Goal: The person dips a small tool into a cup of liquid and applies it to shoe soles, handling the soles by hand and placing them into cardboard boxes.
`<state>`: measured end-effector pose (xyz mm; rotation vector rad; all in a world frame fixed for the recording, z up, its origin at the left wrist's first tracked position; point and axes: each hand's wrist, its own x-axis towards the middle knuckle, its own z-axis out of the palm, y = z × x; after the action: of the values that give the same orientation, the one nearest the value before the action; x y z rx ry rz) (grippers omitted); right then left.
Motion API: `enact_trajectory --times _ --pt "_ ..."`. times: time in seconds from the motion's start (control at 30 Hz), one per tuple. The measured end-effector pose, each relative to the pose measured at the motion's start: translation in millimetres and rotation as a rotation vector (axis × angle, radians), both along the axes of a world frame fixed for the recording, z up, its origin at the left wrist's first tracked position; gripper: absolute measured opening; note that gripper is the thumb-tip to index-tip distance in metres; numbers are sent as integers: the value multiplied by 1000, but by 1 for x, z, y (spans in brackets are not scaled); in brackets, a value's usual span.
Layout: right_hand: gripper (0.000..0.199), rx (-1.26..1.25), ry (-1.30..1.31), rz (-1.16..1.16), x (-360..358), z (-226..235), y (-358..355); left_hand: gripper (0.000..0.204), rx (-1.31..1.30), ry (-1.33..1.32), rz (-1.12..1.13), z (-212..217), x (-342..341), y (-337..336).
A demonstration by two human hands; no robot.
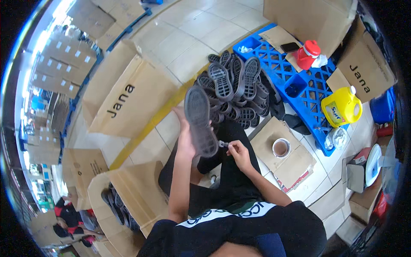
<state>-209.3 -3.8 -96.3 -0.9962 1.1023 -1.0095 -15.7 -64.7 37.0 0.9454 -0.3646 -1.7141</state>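
Note:
My left hand is closed round a dark grey shoe sole, held upright with its broad face turned toward me. In my right hand a small metal tool is pinched between thumb and fingers. Its tip is beside the sole's lower right edge; whether it touches cannot be made out. Just beyond my legs lies a heap of similar dark soles, many showing a grid of ribbed hollows. On flattened cardboard to the right stands a cup of brown liquid.
A blue plastic pallet at the right bears a red jug and a phone. Near its edge stands a yellow bottle. At left are a large carton and an open carton holding soles. Other people are farther left.

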Motion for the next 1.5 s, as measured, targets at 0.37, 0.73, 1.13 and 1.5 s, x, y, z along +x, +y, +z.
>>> enact_trajectory --times 0.37,0.73,1.13,1.5 --pt "13 70 -138 -34 -8 -2 -1 71 106 -66 -273 -17 -80 -212" --pt "15 107 -270 -73 -9 -11 -6 64 -238 -312 -249 -5 -20 -77" --pt "11 82 -149 -19 6 -16 -2 40 203 -1067 872 117 223 334" --pt "17 45 -38 66 3 -32 3 75 1451 -919 452 -160 298 690"
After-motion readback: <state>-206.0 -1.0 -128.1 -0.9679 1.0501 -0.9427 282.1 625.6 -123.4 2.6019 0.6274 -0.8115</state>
